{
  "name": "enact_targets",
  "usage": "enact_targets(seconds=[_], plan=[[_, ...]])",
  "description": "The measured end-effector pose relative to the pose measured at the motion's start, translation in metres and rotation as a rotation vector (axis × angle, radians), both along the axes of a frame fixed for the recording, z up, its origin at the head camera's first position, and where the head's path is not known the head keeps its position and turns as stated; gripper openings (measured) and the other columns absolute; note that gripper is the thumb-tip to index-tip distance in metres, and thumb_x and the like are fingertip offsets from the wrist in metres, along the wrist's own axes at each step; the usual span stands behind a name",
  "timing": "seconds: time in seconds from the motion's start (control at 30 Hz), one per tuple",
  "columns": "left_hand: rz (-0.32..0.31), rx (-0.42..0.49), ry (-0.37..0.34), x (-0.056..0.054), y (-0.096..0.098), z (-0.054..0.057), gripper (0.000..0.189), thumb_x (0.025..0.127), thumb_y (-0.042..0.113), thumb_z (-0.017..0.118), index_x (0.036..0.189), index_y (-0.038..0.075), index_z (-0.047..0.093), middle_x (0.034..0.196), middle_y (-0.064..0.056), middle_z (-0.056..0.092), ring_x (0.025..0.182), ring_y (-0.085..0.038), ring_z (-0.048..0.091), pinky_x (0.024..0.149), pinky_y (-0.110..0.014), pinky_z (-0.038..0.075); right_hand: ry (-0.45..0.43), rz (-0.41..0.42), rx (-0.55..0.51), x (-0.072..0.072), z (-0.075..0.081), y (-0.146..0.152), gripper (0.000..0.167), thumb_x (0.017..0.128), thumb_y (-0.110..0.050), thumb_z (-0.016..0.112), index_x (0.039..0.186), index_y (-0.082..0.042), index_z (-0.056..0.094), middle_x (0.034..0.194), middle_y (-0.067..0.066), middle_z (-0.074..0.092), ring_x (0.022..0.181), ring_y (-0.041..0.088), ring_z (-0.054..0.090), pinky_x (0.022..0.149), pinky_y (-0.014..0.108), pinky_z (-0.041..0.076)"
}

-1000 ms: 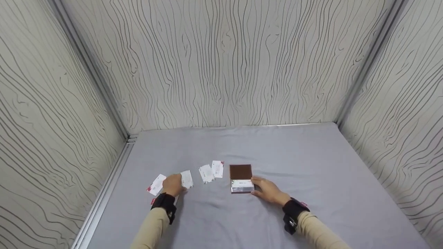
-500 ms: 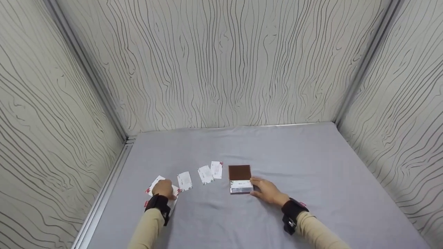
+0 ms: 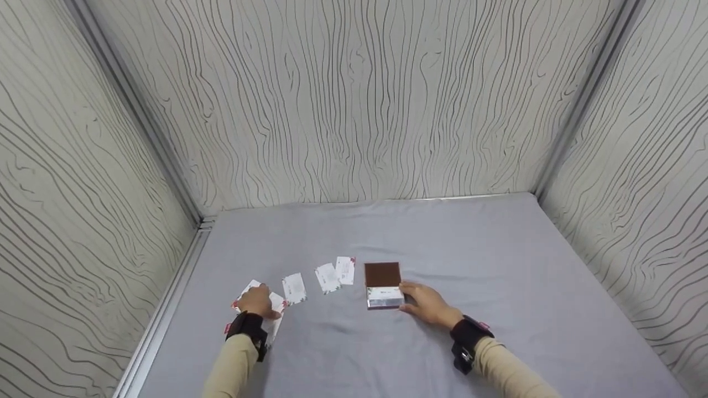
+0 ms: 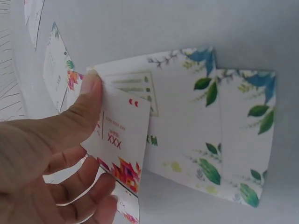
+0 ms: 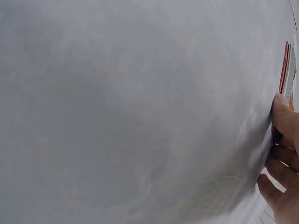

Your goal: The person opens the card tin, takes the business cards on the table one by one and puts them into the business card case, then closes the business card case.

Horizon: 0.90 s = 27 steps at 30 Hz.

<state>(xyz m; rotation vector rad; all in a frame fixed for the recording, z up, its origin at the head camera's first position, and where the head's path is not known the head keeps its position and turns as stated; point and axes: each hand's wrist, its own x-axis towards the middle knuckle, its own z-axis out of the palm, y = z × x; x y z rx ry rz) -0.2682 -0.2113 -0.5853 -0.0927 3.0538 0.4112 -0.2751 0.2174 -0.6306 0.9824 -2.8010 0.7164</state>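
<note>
Across the near side of a grey-clothed desk [image 3: 470, 249], a person's tan sleeves [image 3: 229, 365] reached in, each ending in black wrist straps [image 3: 471, 337]. Closest to the body on the left lay two overlapping leaf-edged cards [image 4: 182, 140]. Just beyond, the left hand [image 3: 255, 301] pinched narrowly on a red-cornered card [image 4: 122, 135], thumb on its face and fingers curled at its edge; the hand covered too much of it for its long axis to be told. A second red-marked card [image 4: 127, 201] showed by the fingertips.

Well to the right and about level with that hand, the brown card case [image 3: 383, 273] lay opened, its long axis running away from the person, its lid on the far side and a printed card [image 3: 385, 293] in the near half. The right hand [image 3: 428, 307] was the nearer of the two to it, thumb and fingers gripping its right side, the left side free of fingers.

Between card and case, a single green-cornered card [image 3: 294, 288] reached into the straight line across, flat and seemingly little in the way; an overlapping pair of cards [image 3: 328, 278] lay slightly farther out. Behind everything rose a wall [image 3: 354, 99] patterned like wood grain
</note>
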Motion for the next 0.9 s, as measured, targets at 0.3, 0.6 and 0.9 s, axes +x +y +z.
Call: enact_targets(seconds=[0.3, 0.6, 0.9], plan=[[-0.042, 0.099, 0.093, -0.010, -0.004, 0.001, 0.001, 0.085, -0.004, 0.056, 0.085, -0.004, 0.057, 0.091, -0.031, 0.062, 0.089, -0.051, 0.062, 0.073, -0.064, 0.049, 0.033, 0.018, -0.011, 0.001, 0.000, 0.001, 0.045, 0.090, -0.015, 0.072, 0.121, 0.014, 0.060, 0.126, 0.031, 0.058, 0.118, 0.045, 0.055, 0.096, 0.055, 0.043], [-0.123, 0.158, 0.148, -0.019, -0.005, 0.008, 0.008, 0.085, -0.002, 0.057, 0.086, 0.001, 0.064, 0.089, -0.021, 0.065, 0.084, -0.043, 0.063, 0.070, -0.055, 0.050, 0.028, 0.010, -0.001, 0.001, -0.004, 0.000, 0.046, 0.090, -0.016, 0.072, 0.122, 0.014, 0.059, 0.127, 0.030, 0.059, 0.119, 0.044, 0.055, 0.098, 0.054, 0.042], [-0.202, 0.262, 0.330, -0.029, 0.006, 0.009, 0.012, 0.080, -0.012, 0.061, 0.082, -0.002, 0.066, 0.078, -0.014, 0.066, 0.077, -0.036, 0.063, 0.070, -0.051, 0.051, 0.031, 0.001, -0.021, 0.000, -0.002, 0.000, 0.039, 0.088, -0.014, 0.073, 0.117, 0.009, 0.061, 0.123, 0.029, 0.060, 0.116, 0.044, 0.057, 0.097, 0.055, 0.043]])
